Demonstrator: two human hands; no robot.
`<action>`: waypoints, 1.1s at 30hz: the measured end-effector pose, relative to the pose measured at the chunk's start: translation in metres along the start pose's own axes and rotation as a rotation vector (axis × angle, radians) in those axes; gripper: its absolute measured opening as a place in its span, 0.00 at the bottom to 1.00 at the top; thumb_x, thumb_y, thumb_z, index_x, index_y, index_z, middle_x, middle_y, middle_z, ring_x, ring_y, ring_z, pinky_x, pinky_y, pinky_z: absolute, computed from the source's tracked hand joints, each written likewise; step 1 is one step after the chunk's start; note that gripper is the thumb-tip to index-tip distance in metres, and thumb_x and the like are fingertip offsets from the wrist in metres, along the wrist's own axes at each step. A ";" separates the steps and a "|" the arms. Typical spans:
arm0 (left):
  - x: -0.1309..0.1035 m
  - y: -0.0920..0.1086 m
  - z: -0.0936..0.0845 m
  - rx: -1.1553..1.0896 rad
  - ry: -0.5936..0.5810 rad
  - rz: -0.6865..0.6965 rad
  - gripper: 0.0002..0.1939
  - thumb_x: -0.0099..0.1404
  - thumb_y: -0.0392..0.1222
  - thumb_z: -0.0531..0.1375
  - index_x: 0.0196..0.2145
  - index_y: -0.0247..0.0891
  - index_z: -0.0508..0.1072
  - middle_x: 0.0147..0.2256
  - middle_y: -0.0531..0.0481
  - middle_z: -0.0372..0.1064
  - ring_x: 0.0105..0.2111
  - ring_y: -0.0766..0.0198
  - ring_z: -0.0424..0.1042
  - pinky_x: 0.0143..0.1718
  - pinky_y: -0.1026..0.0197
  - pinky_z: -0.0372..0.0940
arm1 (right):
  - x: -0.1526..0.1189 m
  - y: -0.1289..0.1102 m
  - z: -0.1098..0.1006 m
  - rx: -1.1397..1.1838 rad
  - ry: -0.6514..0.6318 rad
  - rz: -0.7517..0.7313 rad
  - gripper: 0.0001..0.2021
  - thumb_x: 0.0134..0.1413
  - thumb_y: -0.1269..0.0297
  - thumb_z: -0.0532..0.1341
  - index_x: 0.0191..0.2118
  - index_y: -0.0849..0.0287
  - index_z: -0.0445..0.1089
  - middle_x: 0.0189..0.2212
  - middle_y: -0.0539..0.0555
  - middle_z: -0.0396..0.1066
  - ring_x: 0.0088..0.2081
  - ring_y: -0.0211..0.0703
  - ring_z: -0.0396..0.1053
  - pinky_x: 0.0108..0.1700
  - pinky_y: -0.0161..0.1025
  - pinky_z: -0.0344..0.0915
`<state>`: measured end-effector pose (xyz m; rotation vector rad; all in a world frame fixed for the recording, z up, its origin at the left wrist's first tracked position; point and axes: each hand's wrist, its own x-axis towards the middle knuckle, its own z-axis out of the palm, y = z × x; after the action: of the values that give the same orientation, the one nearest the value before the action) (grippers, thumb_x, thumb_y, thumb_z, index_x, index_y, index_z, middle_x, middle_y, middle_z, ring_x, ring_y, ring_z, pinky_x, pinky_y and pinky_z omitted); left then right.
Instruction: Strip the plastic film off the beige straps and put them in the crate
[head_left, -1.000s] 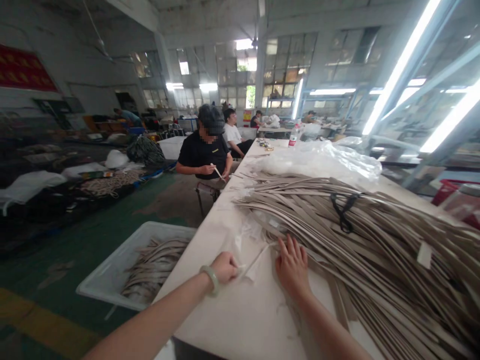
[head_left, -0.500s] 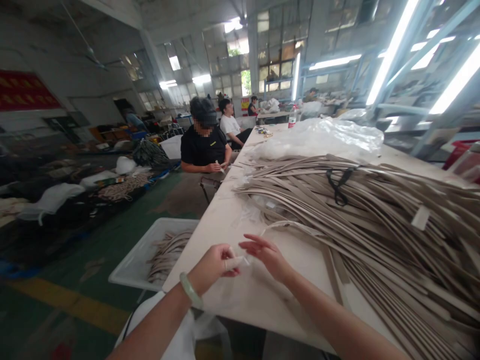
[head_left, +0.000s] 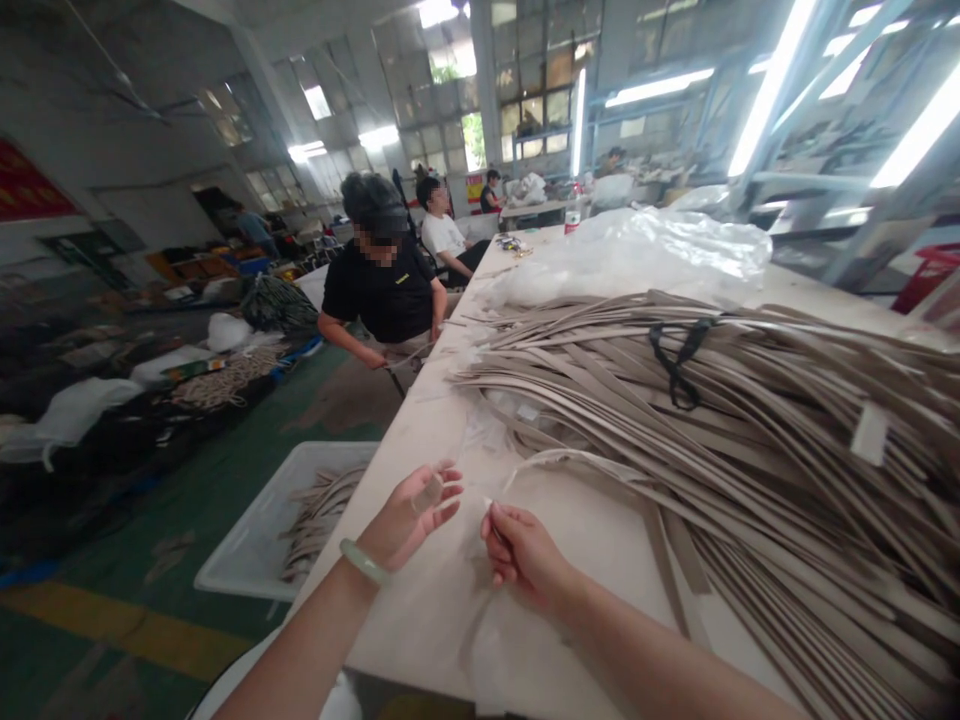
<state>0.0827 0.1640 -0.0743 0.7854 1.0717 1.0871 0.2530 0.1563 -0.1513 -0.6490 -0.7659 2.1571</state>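
My left hand (head_left: 426, 508) is open above the near part of the table, fingers spread and a beige wrap on its thumb. A pale green bangle (head_left: 365, 562) circles that wrist. To its right, my right hand (head_left: 525, 550) is closed in a pinch; a small white piece (head_left: 487, 505) pokes out at the fingertips, too small to identify. Something blurred and see-through hangs below this hand. Close by, a pale strap end (head_left: 555, 457) curves out from a big pile of flat grey-beige straps (head_left: 600, 400). A dark tie (head_left: 679, 365) binds the pile.
Crumpled clear plastic sheeting (head_left: 645, 245) and a bottle (head_left: 572, 212) lie farther along the table (head_left: 420, 425). Left of its edge stands a white bin (head_left: 247, 535) holding straps. A co-worker in black (head_left: 382, 290) sits at the left edge, handling a strap.
My left hand has let go of a small whitish piece and opened. My right hand has gone from open to pinching a small white piece. The view has shifted slightly.
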 end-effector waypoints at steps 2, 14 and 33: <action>0.001 -0.008 0.003 0.135 -0.025 0.012 0.32 0.49 0.49 0.72 0.50 0.37 0.71 0.50 0.42 0.67 0.47 0.60 0.69 0.46 0.62 0.66 | -0.002 0.002 0.004 0.023 -0.018 0.036 0.23 0.50 0.41 0.62 0.29 0.60 0.64 0.11 0.39 0.53 0.10 0.26 0.45 0.15 0.29 0.61; -0.006 -0.023 0.009 -0.002 0.260 -0.006 0.18 0.42 0.45 0.75 0.29 0.31 0.79 0.31 0.47 0.75 0.32 0.67 0.71 0.34 0.69 0.68 | -0.017 0.014 0.010 -0.181 -0.444 0.281 0.27 0.49 0.40 0.63 0.34 0.66 0.69 0.16 0.47 0.64 0.17 0.34 0.64 0.25 0.35 0.66; -0.039 -0.002 0.001 0.250 0.133 0.153 0.20 0.43 0.43 0.74 0.34 0.36 0.75 0.29 0.52 0.73 0.32 0.66 0.69 0.34 0.68 0.64 | -0.237 -0.112 -0.139 -2.143 1.129 0.093 0.08 0.62 0.63 0.54 0.37 0.62 0.67 0.37 0.60 0.71 0.36 0.48 0.70 0.36 0.40 0.59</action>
<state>0.0807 0.1265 -0.0645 1.0183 1.2934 1.1601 0.5373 0.0763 -0.1217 -2.4013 -1.9533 -0.1512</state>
